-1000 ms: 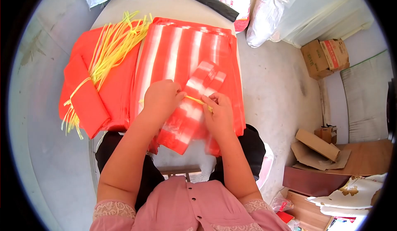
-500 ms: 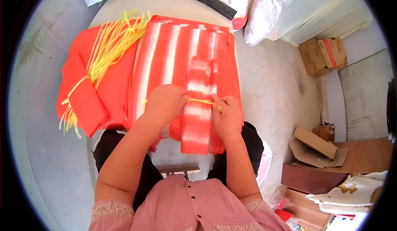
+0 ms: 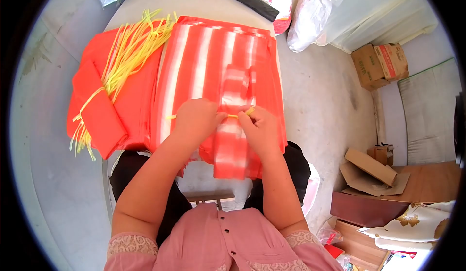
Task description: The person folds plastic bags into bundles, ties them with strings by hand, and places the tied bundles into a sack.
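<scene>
Yellow tie (image 3: 233, 116), one — stretched across the middle of the folded bundle (image 3: 230, 147), a short end standing up at the right and another showing beyond the left hand at the left.

Left hand (image 3: 198, 119), one: back upward, thumb and finger pinching the tie at the bundle's left edge; the other fingers are mostly hidden.

Right hand (image 3: 259, 127), one: thumb and forefinger clamped on the tie near its raised end. The two hands are just apart, the tie running between them.

Folded bundle, one: red and white striped, shiny, lying lengthwise on a striped pile (image 3: 191, 62), its near end reaching past the pile's near edge.

Red pile (image 3: 90, 57), one, just left of the striped pile; on it a red roll (image 3: 104, 118) bound by a yellow strip, and a loose bunch of yellow strips (image 3: 131, 52).

Table (image 3: 160, 6), pale, beneath the piles — black roll (image 3: 247, 1) at its far edge.
</scene>
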`<state>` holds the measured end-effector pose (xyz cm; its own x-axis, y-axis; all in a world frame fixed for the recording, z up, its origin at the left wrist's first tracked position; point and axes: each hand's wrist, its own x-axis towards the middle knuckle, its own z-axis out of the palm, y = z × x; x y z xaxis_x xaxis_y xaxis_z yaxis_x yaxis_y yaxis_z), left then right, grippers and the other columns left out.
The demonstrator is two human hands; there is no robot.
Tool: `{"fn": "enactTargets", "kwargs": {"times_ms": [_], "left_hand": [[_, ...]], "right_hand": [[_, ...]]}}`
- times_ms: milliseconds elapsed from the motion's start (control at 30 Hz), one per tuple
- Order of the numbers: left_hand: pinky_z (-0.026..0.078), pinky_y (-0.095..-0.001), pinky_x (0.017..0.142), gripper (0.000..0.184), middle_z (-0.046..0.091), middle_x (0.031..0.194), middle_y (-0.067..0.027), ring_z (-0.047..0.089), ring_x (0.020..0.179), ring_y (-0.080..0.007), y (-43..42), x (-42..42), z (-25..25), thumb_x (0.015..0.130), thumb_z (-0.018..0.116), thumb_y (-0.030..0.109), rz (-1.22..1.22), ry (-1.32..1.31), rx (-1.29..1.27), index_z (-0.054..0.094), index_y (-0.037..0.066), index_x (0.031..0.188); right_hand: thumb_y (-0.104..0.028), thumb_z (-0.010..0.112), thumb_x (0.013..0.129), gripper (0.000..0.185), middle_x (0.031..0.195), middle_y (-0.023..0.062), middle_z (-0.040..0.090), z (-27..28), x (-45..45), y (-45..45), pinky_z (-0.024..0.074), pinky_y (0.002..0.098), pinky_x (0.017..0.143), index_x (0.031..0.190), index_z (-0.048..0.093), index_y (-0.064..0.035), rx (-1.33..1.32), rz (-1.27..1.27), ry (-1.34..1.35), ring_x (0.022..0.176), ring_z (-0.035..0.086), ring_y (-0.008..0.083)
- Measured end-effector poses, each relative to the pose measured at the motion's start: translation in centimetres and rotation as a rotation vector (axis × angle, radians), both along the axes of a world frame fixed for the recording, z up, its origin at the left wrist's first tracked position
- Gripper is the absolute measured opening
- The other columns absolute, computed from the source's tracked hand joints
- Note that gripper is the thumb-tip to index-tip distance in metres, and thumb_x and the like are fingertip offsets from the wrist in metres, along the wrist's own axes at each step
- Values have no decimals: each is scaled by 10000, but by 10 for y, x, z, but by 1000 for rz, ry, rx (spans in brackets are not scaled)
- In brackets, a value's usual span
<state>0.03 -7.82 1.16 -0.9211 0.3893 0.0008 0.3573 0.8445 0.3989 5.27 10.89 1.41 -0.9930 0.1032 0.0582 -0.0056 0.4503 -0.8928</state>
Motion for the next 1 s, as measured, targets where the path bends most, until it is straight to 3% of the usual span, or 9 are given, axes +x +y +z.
{"fn": "enactTargets", "kwargs": {"times_ms": [100,167,300,400,500,600,700,900,1000], "left_hand": [[518,-503,688,377,694,779,-167,680,780,-371,0,-1,-4,941,711,374,-2,7,37,724,24,799],[506,-463,666,349,676,750,-155,662,722,-320,-7,-2,0,949,710,327,15,-86,193,713,5,817],[463,-361,626,288,605,691,-97,559,637,-179,-25,-6,17,966,710,235,27,-400,519,685,-28,850],[435,-302,618,252,546,676,-47,483,644,-108,-27,-3,23,977,712,192,-25,-446,580,677,-31,864],[443,-302,624,201,600,718,-19,502,662,-102,-22,2,18,992,690,170,-186,-386,720,701,-14,910],[470,-279,689,126,663,853,-11,539,746,-100,-22,2,18,991,689,136,-223,-662,965,722,18,1022],[496,-275,775,162,687,991,-6,570,841,-109,-8,-2,16,967,704,77,-23,-474,1242,717,36,1124],[537,-318,830,218,719,1045,-76,658,920,-160,1,-1,3,925,712,6,-189,-206,763,711,2,1143],[553,-321,786,185,724,978,-101,695,880,-186,5,-2,3,919,735,35,-67,-251,613,727,-14,1097]], "right_hand": [[-145,708,964,168,812,97,669,6,-5,-7,515,318,675,931,704,20,-143,-24,-276,736,621,148],[-145,719,967,162,785,86,651,8,-7,-10,515,305,671,968,716,17,-269,-53,-350,738,615,123],[-138,743,951,156,853,93,688,-8,-6,-7,531,308,688,1006,735,8,-176,-8,-218,756,652,150],[-143,753,947,162,940,104,716,-5,-5,-13,548,331,712,1039,746,-10,-2,20,-149,791,687,195],[-132,732,962,160,1014,126,726,-5,-3,-17,558,361,755,1081,747,-28,143,63,-23,847,712,261],[-115,694,987,158,1038,140,722,-12,-3,-15,558,388,795,1122,740,-46,195,97,25,906,713,311],[-103,645,1015,160,1044,144,722,-8,-3,-17,554,408,814,1146,728,-64,152,78,-21,944,708,339],[-122,584,1057,141,1063,156,733,-20,-3,-9,552,402,820,1162,634,-43,92,138,45,947,712,318],[-130,587,1057,138,1062,145,738,-8,-3,-9,553,378,817,1149,588,-27,52,90,-19,927,716,275]]}}
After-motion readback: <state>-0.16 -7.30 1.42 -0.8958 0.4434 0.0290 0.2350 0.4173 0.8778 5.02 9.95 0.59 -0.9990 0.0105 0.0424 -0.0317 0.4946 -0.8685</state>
